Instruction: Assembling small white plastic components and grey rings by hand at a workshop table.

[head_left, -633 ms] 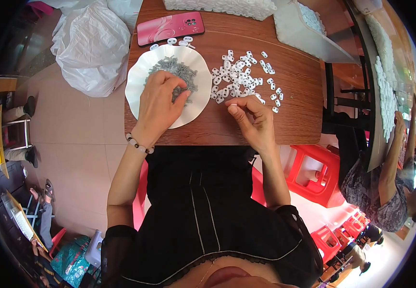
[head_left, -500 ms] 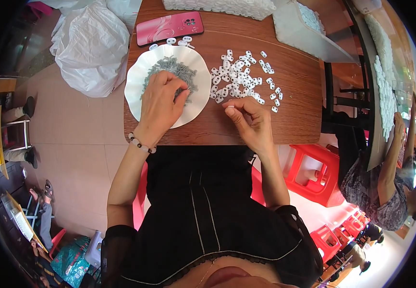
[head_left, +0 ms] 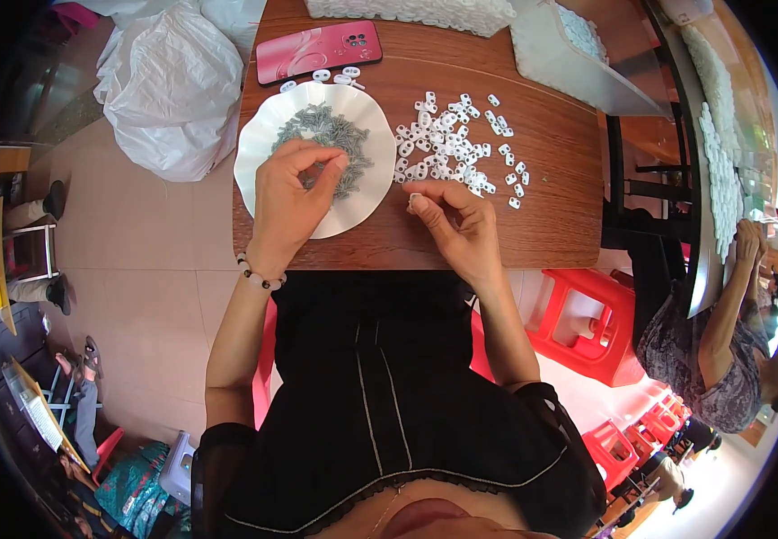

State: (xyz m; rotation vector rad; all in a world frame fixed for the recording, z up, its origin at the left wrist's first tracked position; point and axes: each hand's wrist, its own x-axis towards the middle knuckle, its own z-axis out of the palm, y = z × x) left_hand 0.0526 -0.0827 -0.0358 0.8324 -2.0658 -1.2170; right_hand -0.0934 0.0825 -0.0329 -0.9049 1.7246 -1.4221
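Above a white scalloped plate (head_left: 254, 193) hangs my left hand (head_left: 290, 193), thumb and forefinger pinched together; whatever is between them is too small to make out. The plate holds a heap of small grey screw-like pieces (head_left: 349, 139). My right hand (head_left: 461, 220) is at the table's near edge, to the right of the plate. A small white plastic piece (head_left: 417, 202) is pinched between its thumb and forefinger. Just beyond that hand lies a loose spread of small white two-holed plastic pieces (head_left: 443, 135).
A pink phone (head_left: 317, 52) lies on the wooden table (head_left: 560, 180) behind the plate, with several white oval pieces (head_left: 321, 75) beside it. Bins of white parts (head_left: 578, 36) stand at the back right. A white sack (head_left: 169, 90) is at left, a red stool (head_left: 587, 328) at right.
My left hand has lifted back from the grey heap, its fingertips now pinched. My right hand has shifted slightly left toward the plate, still pinching the white piece.
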